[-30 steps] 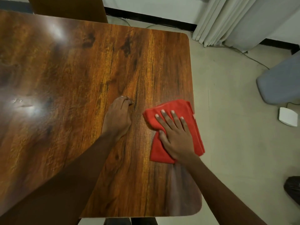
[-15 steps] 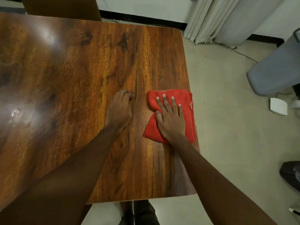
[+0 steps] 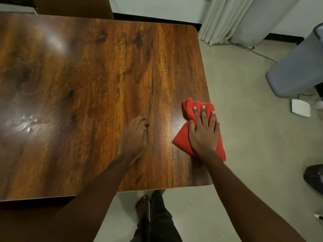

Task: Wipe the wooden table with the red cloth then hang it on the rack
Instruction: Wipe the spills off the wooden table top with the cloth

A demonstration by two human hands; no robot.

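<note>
The wooden table (image 3: 104, 75) fills the left and middle of the head view, glossy with dark grain. The red cloth (image 3: 187, 109) lies crumpled at the table's right edge, partly overhanging it. My right hand (image 3: 203, 131) presses flat on the cloth with fingers spread. My left hand (image 3: 134, 137) rests on the bare wood to the left of the cloth, fingers curled under, holding nothing. No rack is in view.
A wet shiny patch (image 3: 26, 123) marks the table's left side. On the floor to the right are a grey bin-like object (image 3: 297, 70), a white box (image 3: 300, 108) and a cable. Curtains (image 3: 244, 18) hang at the back right. My feet (image 3: 142, 206) stand below the table's near edge.
My right hand has slid the red cloth to the right, so it now overhangs the table's right edge. The left hand stays in the same spot on the wood.
</note>
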